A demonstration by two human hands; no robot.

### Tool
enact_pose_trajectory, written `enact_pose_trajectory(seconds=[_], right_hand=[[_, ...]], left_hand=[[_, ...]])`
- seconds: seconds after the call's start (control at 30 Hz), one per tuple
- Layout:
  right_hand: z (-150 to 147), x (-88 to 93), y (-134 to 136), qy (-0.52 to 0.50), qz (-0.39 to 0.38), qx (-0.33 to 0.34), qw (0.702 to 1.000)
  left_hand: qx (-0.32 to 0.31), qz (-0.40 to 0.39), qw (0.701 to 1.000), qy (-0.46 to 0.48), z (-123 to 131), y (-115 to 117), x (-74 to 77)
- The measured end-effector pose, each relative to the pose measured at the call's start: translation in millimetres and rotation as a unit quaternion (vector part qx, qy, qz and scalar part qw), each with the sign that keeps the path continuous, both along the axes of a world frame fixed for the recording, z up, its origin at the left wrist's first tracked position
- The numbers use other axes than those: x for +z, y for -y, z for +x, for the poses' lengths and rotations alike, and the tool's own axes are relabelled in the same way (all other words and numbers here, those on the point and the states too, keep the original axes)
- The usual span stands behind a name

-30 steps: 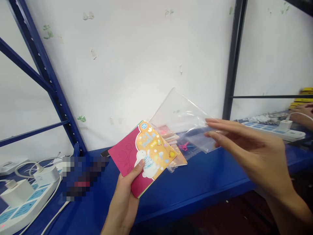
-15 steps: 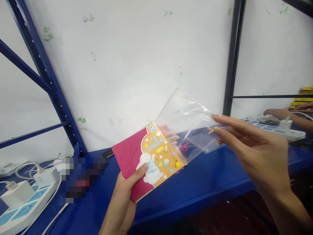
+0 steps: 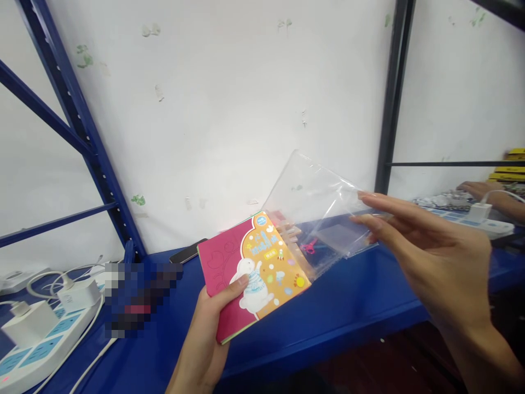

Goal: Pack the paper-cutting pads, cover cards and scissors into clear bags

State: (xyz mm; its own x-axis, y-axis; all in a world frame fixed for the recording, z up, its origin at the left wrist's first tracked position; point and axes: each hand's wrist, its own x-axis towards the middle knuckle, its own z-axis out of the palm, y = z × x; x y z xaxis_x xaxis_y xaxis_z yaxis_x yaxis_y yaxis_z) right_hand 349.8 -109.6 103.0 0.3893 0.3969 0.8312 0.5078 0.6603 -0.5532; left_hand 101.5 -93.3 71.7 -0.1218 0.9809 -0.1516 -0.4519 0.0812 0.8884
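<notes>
My left hand [image 3: 217, 320] grips a small pink and orange booklet [image 3: 256, 273] with a white bear on its cover, thumb on the front and the other fingers hidden behind. A clear plastic sleeve [image 3: 320, 186] extends from the booklet's right edge; how far the booklet sits inside it I cannot tell. The sleeve's far right corner is pinched between the thumb and fingers of my right hand [image 3: 422, 246]. Through the film show pink scissors [image 3: 309, 246] and some stacked papers lying behind.
On the blue shelf [image 3: 348, 323], a power strip [image 3: 41, 350] with white chargers and cables lies at left. A dark phone [image 3: 188, 251] rests near the wall. Another person's hand [image 3: 476, 190] is at far right, beside another power strip [image 3: 492, 224] and yellow boxes [image 3: 511, 172].
The booklet has shifted slightly right and down at its left end, exposing more of the phone. My right hand stays on the sleeve's corner, nearly still. The other person's hand moved slightly right.
</notes>
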Motion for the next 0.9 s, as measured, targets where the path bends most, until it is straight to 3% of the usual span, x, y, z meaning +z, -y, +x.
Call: enact_pose_trajectory(seconds=[0.27, 0.9], right_hand=[[-5.3, 2.7, 0.2, -0.015, 0.002, -0.016, 1.000], [7.4, -0.4, -3.6, 0.017, -0.010, -0.004, 1.000]], left_hand=[[-0.023, -0.041, 0.999, 0.011, -4.0, -2.5, -0.2], [-0.044, -0.026, 0.999, -0.013, -4.9, -3.7, -2.4]])
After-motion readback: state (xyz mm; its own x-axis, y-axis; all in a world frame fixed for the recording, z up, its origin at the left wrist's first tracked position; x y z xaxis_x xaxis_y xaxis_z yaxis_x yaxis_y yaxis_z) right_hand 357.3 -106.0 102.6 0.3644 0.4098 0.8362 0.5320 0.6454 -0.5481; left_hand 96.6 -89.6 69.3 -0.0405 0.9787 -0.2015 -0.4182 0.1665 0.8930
